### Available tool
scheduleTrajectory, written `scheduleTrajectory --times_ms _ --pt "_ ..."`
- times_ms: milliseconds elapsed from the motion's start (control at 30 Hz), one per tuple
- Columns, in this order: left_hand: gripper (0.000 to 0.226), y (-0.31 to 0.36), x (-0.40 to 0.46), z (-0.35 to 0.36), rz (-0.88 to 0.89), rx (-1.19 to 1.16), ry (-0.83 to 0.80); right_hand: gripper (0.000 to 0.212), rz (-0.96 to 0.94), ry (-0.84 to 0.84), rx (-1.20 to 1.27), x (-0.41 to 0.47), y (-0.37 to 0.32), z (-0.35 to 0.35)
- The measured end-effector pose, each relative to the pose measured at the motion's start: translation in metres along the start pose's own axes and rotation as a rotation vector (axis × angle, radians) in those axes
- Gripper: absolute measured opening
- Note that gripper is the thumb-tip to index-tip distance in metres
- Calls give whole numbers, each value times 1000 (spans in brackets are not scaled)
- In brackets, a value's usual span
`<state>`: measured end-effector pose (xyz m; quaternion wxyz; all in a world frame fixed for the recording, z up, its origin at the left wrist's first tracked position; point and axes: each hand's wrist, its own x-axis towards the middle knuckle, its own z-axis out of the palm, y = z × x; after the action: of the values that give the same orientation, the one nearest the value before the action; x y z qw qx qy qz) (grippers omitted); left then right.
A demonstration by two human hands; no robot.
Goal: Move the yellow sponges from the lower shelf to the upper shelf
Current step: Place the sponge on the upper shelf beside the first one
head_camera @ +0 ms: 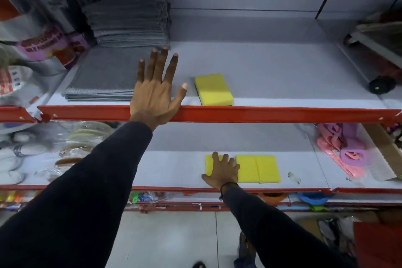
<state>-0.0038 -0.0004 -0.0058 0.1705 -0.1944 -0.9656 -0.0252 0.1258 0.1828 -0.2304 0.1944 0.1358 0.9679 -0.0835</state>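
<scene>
Left hand is hovering flat over the front of the upper shelf, fingers spread wide, palm down, holding nothing. Its wrist is crossing the shelf's red front lip. Whether the palm is touching the shelf surface cannot be told.

One yellow sponge is lying on the upper shelf just to the right of the left hand's thumb, apart from it, close to the front lip. A dark layer is showing along its lower left edge.

Beyond and to the left of the left hand, a flat grey mat is lying under the fingertips' side, and a stack of folded grey cloths is sitting farther back.

Right hand is resting down on the lower shelf, fingers spread and curled over a yellow sponge, covering most of it; only the sponge's left strip is showing past the fingers. The grip is not yet closed around it as far as can be seen.

Immediately right of the right hand, two more yellow sponges are lying side by side, touching each other, the nearer one touching or just beside the fingers.

Both forearms are wearing dark sleeves. A dark band is sitting on the right wrist. Pink and purple plastic items are lying far right of the right hand.
</scene>
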Motion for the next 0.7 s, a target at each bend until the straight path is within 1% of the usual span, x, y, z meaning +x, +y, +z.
scheduleTrajectory --times_ms 33,100,200,300,367,433,500,567,633,667,700 --pt "82 0 0 0 3 1 3 88 -38 9 -14 0 -3 0" --pt "80 0 0 -1 4 5 4 80 -178 49 -23 -4 -11 -5" --pt "81 0 0 -2 1 17 2 72 -490 171 -32 -22 -23 -29" --pt "81 2 2 -5 12 11 -1 66 -782 317 -18 -52 -25 -69" --pt "83 3 2 -6 17 1 3 62 -917 440 58 -76 -21 -102" --pt "85 3 1 -6 16 -3 -1 57 -981 612 226 -100 -14 -138" --pt "84 3 0 -6 18 -2 -3 56 -967 833 408 -116 -6 -176" --pt "82 3 -1 -6 18 -12 0 61 -839 1015 503 -116 2 -214" --pt "83 3 -3 -7 21 -15 -2 61 -617 1091 544 -99 14 -249" --pt "84 2 -3 -6 20 -15 -7 60 -493 1077 545 -84 20 -262" --pt "84 2 -3 -7 17 -16 -9 61 -377 1024 524 -71 26 -270"
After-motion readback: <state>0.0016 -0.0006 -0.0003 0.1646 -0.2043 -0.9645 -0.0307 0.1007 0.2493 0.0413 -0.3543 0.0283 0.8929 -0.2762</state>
